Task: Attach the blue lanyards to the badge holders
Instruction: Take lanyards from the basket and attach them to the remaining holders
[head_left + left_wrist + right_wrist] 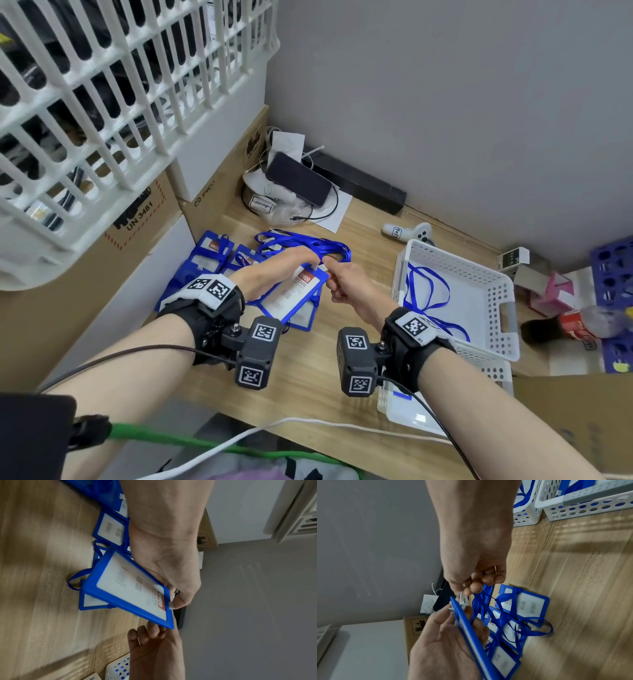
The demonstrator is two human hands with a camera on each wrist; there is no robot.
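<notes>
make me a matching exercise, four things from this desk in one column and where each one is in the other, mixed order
Things:
1. badge holder
2. lanyard clip
3. phone
4. soda bottle

Places:
A. lying on its side right of the white basket
B. held in the left hand
C. propped near the wall, behind the lanyards
D. pinched by the right hand

Pairs: 1-B, 2-D, 3-C, 4-A

— Where could the hands (pixel 318 274) pass?
— Bare surface (pixel 308 370) lies just below them.
— And around them?
— Cardboard boxes (pixel 219 192) wall off their left, a white basket (pixel 455 294) their right, loose badge holders (pixel 209 253) underneath.
</notes>
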